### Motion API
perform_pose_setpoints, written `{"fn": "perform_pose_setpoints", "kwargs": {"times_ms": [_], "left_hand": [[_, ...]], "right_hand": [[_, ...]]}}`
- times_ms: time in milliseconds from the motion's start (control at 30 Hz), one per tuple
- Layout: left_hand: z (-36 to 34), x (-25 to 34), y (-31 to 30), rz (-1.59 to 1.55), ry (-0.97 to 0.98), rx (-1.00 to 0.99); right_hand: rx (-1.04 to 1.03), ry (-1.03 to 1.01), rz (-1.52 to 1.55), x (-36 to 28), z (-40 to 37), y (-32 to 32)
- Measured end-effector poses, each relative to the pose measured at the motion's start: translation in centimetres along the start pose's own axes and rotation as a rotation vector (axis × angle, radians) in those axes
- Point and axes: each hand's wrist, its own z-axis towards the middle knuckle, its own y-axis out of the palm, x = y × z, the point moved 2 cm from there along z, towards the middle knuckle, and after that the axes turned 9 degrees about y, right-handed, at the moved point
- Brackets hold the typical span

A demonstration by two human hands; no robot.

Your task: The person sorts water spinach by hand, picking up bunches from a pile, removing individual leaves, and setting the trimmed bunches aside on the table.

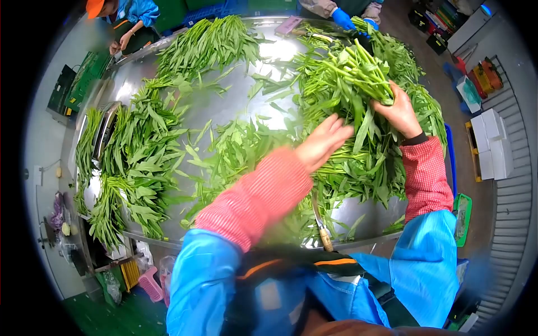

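Note:
My right hand [400, 113] is closed round the stems of a bunch of water spinach [358, 70], held up over the pile, its cut stem ends pointing up and away. Below and left of it, my left hand [324, 144] reaches toward the hanging leaves with fingers stretched out, slightly blurred and holding nothing. Under both hands spreads a large pile of water spinach [358, 173] on the steel table [246, 92]. Near the table's front edge lies a knife with a wooden handle [325, 238], its blade pointing away from me among loose leaves.
More water spinach lies in a back heap [210, 45] and in bunches at the left [140, 157], beside a scale [106, 131]. A person in blue gloves [343, 19] works across the table; another person in an orange cap [95, 8] stands back left. Green crates [87, 78] stand beyond.

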Motion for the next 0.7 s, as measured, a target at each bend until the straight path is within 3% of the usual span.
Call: {"fn": "perform_pose_setpoints", "kwargs": {"times_ms": [67,167,233,267,367,433,467,500,567,600,700], "left_hand": [[3.4,-0.2,1.1,-0.095,0.068,-0.071],[6.3,-1.7,1.5,-0.294,0.091,-0.116],[5.6,-1.3,2.3,-0.244,0.082,-0.112],[5.2,-1.1,2.9,-0.147,0.246,-0.106],[4.7,-1.3,2.5,0.056,0.225,-0.150],[5.0,-1.9,2.0,0.270,0.315,-0.212],[5.0,-2.1,1.7,0.440,0.335,-0.250],[4.6,-2.8,1.2,0.619,0.379,-0.193],[4.2,-4.6,-0.8,1.173,0.415,-0.123],[3.8,-5.6,-1.7,1.354,0.431,-0.193],[3.4,-5.2,-1.3,1.415,0.408,-0.210]], "right_hand": [[-0.008,-0.004,0.030,0.8,-0.2,0.5],[-0.070,-0.105,-0.340,-1.2,-1.5,1.4],[0.106,-0.311,-0.596,-1.0,-2.5,2.4],[0.110,-0.305,-0.593,-0.8,-2.7,2.6],[0.221,-0.369,-0.610,1.2,-2.5,2.9],[0.233,-0.423,-0.492,2.0,-2.2,2.7],[0.227,-0.388,-0.472,2.2,-2.0,2.3],[0.170,-0.173,-0.483,1.6,-2.0,1.7],[0.198,-0.088,-0.595,0.8,-1.7,-0.3],[0.284,-0.171,-0.651,0.2,-1.6,-1.8],[0.472,-0.341,-0.839,-3.5,-1.8,-6.9]]}}
